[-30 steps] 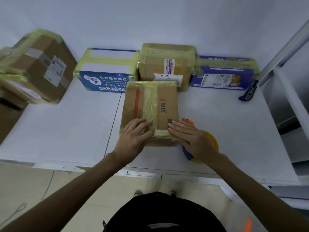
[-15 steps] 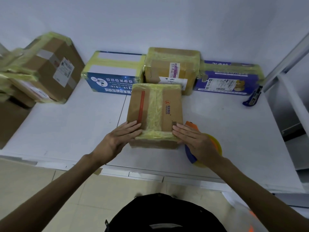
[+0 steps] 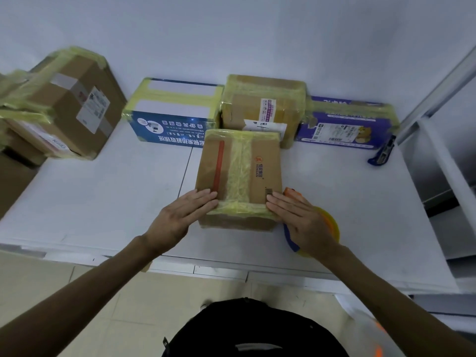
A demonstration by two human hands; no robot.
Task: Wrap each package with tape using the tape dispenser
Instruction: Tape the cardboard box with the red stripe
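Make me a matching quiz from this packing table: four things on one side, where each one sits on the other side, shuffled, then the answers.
Things:
1. red-striped box
2. purple box
3. tape dispenser
4. blue cutter

Places:
A. partly under the right hand
B. against the wall, rightmost in the row
C. left hand and right hand flat on its near edge
D. lying by the table's right edge

Pairs: 1-C, 2-B, 3-A, 4-D.
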